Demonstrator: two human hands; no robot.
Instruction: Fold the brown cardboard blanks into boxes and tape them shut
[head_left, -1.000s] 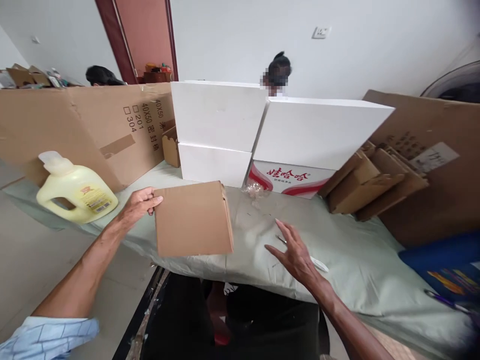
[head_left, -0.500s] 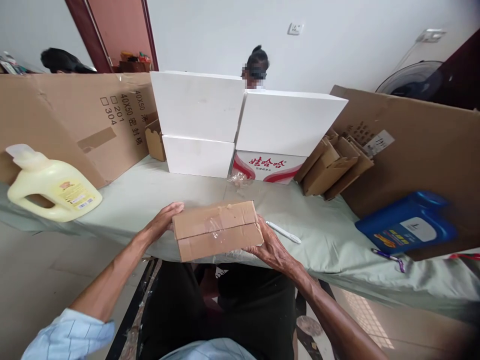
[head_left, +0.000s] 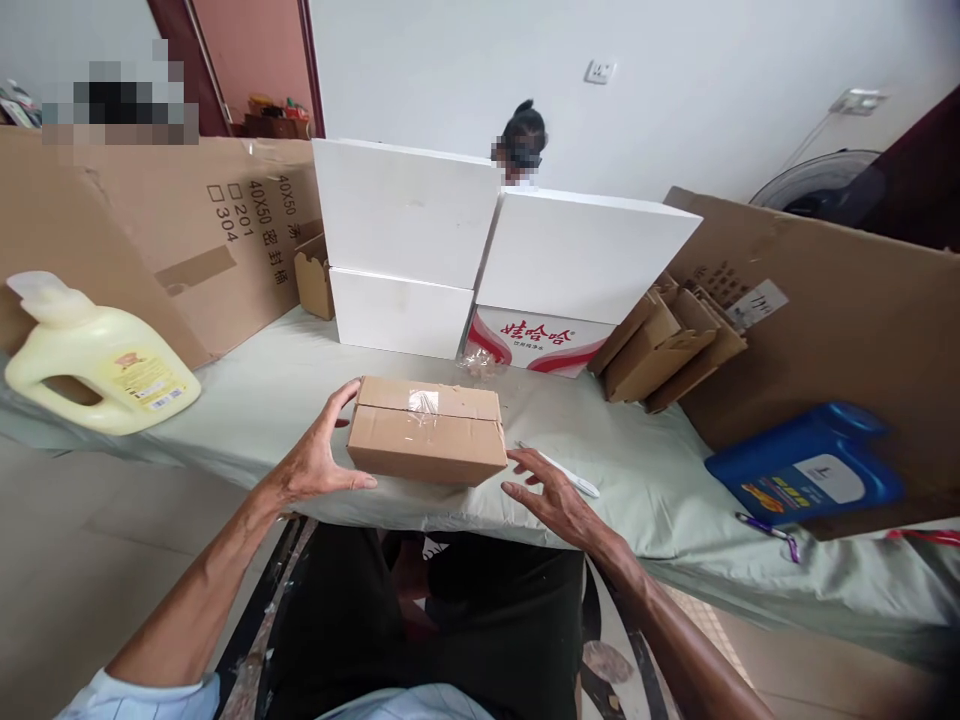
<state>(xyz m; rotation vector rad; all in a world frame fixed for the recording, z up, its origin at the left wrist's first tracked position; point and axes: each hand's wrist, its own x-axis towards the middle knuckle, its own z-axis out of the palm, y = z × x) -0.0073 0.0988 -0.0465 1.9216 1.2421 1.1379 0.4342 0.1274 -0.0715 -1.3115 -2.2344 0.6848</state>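
Observation:
A small brown cardboard box (head_left: pixel 427 440) with clear tape across its top seam rests on the cloth-covered table. My left hand (head_left: pixel 319 460) is at the box's left end, thumb and fingers spread wide apart around that corner, not closed on it. Beside the right end, my right hand (head_left: pixel 551 495) has its fingers apart, with the fingertips close to the box's edge; whether they touch it I cannot tell. A white pen-like tool (head_left: pixel 570 473) lies partly behind my right hand. Crumpled clear plastic (head_left: pixel 480 362) sits beyond the box.
White boxes (head_left: pixel 409 215) are stacked at the back. A yellow jug (head_left: pixel 101 360) stands left; a blue bottle (head_left: pixel 810 465) and a purple-handled item (head_left: pixel 772 530) lie right. Large cardboard panels (head_left: pixel 847 300) flank the table. Folded cartons (head_left: pixel 660 340) lean at back right. Two people are beyond.
The small box has been set down farther back on the table, its top now facing up. Both hands have loosened from it, and my right hand has drawn back a little.

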